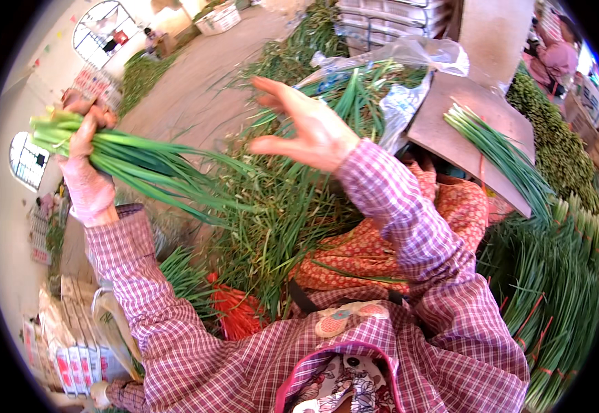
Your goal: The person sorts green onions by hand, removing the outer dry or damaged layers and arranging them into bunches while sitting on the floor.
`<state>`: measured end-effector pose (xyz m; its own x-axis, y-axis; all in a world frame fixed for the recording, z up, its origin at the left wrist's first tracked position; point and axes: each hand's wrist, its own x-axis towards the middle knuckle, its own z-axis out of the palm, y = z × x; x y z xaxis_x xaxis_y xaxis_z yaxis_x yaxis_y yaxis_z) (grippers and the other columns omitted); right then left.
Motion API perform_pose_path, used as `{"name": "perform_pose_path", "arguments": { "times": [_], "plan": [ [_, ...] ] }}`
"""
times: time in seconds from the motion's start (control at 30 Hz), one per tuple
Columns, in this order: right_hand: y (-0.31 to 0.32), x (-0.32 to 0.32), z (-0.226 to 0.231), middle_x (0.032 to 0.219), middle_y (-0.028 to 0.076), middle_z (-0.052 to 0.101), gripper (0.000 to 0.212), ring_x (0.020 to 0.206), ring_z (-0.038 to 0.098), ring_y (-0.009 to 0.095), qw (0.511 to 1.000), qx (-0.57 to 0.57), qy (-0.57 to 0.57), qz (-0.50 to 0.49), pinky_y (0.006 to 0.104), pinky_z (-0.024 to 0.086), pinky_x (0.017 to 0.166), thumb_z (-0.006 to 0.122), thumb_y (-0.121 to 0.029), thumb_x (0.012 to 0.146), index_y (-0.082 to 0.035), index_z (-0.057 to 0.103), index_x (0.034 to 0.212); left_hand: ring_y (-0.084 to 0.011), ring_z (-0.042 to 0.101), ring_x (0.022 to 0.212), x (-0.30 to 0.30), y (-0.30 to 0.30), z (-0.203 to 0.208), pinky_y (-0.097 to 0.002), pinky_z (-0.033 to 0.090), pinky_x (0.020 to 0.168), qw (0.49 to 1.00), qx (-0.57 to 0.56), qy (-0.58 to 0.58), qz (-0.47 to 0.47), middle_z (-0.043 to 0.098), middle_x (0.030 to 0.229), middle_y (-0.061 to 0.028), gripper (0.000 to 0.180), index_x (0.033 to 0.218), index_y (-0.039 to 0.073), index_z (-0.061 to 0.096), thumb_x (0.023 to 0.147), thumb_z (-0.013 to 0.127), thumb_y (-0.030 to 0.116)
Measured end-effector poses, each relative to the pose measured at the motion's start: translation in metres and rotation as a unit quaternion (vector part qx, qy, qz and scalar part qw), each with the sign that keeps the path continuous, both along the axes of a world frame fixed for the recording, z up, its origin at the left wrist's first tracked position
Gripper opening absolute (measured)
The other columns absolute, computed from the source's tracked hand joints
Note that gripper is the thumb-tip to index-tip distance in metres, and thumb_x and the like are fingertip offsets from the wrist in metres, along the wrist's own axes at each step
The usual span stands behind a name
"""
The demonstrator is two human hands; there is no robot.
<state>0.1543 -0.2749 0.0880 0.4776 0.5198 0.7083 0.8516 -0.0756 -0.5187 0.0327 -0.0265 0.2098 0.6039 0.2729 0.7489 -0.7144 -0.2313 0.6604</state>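
Left hand [86,182] grips a gathered bunch of green onions [141,162], right hand [306,127] spread wide and empty above a loose heap [272,220] apparently left to bundle.

The bunch of green onions [141,165] is gripped near its pale green stalk ends, raised above the ground at the left of the view. Its long dark green leaves run to the right and slightly downward, fanning out loosely. The leaf tips overlap the loose pile of greens below.
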Motion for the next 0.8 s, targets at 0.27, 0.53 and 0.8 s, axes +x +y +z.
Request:
{"name": "perform_pose_path", "arguments": {
  "times": [0.27,0.53,0.8],
  "plan": [
    [-0.009,-0.014,0.085,0.115,0.022,0.045,0.105,0.11,0.044,0.036,0.961,0.127,-0.214,-0.119,0.0453,0.035,0.094,0.082,-0.035,0.052,-0.006,0.025,0.135,-0.019,0.057,0.079,0.049,-0.15,0.021,-0.0324,0.045,0.086,0.967,-0.08,-0.105,-0.216,0.06,0.083,-0.0099,0.016,0.095,0.001,0.054,0.081,0.057,0.009],
    [-0.189,-0.002,0.095,0.077,0.005,0.061,0.05,0.066,0.063,0.026,0.835,-0.134,-0.327,-0.422,0.0355,0.049,0.053,0.069,-0.015,0.066,-0.021,0.051,0.111,-0.0287,0.052,0.106,0.129,-0.255,-0.018,-0.0443,0.035,0.1,0.734,-0.319,0.06,-0.597,0.06,0.103,-0.0116,0.025,0.1,0.001,0.058,0.083,0.057,0.019],
    [-0.335,0.021,0.003,0.082,0.006,0.061,0.05,0.074,0.062,0.028,0.763,-0.313,-0.136,-0.549,0.0381,0.048,0.058,0.069,-0.017,0.069,-0.022,0.05,0.115,-0.0232,0.061,0.084,0.238,-0.177,-0.079,-0.0386,0.047,0.084,0.821,-0.345,0.191,-0.412,0.063,0.087,-0.0079,0.016,0.095,0.005,0.06,0.083,0.056,0.016]
  ]
}}
